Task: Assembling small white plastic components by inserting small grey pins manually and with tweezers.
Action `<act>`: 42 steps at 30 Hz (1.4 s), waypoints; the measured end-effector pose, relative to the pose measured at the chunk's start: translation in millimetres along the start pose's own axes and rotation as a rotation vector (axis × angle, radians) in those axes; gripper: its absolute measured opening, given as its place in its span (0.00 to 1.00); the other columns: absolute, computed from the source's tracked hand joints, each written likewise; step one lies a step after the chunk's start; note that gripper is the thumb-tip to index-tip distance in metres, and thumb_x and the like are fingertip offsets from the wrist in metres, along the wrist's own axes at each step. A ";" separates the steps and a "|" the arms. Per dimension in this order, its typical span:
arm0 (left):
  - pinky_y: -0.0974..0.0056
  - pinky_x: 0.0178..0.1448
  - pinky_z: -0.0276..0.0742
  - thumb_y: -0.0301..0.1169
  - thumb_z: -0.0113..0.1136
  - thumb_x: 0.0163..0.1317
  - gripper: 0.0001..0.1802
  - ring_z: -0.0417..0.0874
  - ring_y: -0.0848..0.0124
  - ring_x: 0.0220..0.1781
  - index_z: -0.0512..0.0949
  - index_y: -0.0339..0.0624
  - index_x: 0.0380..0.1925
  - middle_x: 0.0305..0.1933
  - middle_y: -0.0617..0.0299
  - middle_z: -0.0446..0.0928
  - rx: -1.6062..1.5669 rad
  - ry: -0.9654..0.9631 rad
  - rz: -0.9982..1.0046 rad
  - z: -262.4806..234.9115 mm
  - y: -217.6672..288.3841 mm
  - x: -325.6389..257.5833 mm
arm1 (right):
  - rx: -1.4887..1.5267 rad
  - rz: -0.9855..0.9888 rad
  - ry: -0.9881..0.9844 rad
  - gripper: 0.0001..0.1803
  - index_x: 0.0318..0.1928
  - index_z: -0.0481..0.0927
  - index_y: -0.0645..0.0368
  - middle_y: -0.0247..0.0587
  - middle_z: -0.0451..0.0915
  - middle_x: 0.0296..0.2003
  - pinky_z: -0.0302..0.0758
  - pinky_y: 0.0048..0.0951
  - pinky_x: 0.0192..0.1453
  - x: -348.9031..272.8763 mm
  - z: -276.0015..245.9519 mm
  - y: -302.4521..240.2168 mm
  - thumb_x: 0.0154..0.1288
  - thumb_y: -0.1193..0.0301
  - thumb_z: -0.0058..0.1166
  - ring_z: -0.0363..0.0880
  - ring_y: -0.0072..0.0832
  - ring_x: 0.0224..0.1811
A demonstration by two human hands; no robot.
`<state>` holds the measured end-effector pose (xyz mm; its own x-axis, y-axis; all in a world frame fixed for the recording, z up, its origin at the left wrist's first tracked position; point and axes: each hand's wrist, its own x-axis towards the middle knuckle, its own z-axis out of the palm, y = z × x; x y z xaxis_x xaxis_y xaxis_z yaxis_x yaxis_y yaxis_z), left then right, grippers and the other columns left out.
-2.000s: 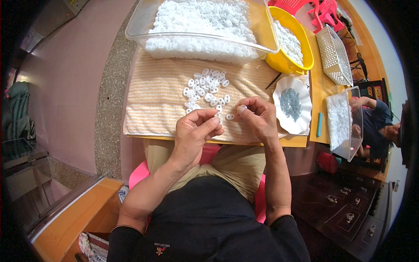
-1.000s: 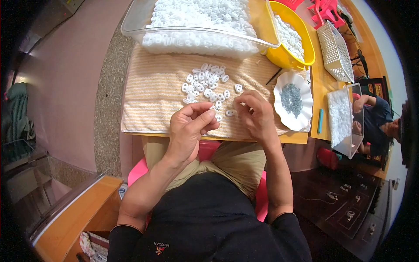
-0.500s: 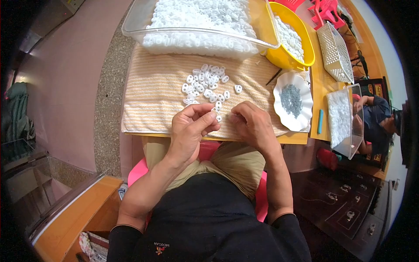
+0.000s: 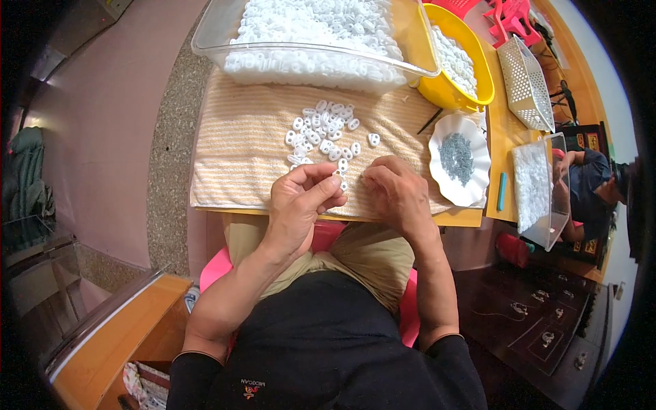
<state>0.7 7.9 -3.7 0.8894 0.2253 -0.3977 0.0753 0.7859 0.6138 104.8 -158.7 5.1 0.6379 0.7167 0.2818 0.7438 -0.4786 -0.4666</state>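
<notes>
Left hand (image 4: 301,198) pinches fingertips shut on a small white piece (image 4: 339,183), barely visible; right hand (image 4: 396,188) curled, fingertips meeting it, contents hidden; loose white pieces (image 4: 324,133) lie just beyond both hands, left marginally nearer; striped towel (image 4: 232,157) open to the left; white dish (image 4: 459,160) close right.

Small white oval plastic pieces (image 4: 324,130), loosely clustered flat on the striped towel (image 4: 239,157), apparently two-holed.
</notes>
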 end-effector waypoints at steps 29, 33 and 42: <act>0.69 0.43 0.84 0.22 0.61 0.61 0.09 0.82 0.73 0.35 0.77 0.32 0.41 0.35 0.58 0.79 0.005 -0.019 -0.047 4.5 -1.8 -1.1 | 0.508 0.277 -0.101 0.12 0.43 0.81 0.62 0.33 0.77 0.27 0.71 0.21 0.34 -4.3 -5.6 1.0 0.57 0.78 0.63 0.73 0.17 0.30; 0.69 0.43 0.83 0.22 0.60 0.61 0.09 0.82 0.73 0.35 0.76 0.32 0.41 0.35 0.58 0.79 0.005 -0.013 -0.057 4.6 -2.2 -0.6 | 0.632 0.352 -0.119 0.13 0.45 0.81 0.64 0.27 0.76 0.28 0.69 0.17 0.33 -8.1 0.8 7.7 0.58 0.78 0.63 0.70 0.13 0.30; 0.68 0.44 0.83 0.22 0.60 0.61 0.09 0.82 0.73 0.36 0.76 0.32 0.42 0.35 0.58 0.79 0.016 -0.026 -0.072 2.4 -3.0 -0.6 | 0.987 0.584 -0.172 0.16 0.48 0.79 0.67 0.30 0.77 0.30 0.73 0.16 0.34 -10.3 3.9 9.2 0.58 0.80 0.62 0.75 0.14 0.30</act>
<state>1.0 4.0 -3.6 0.8928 0.1537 -0.4235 0.1462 0.7903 0.5951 104.3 -168.4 -5.3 0.7407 0.6131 -0.2748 -0.1824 -0.2101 -0.9605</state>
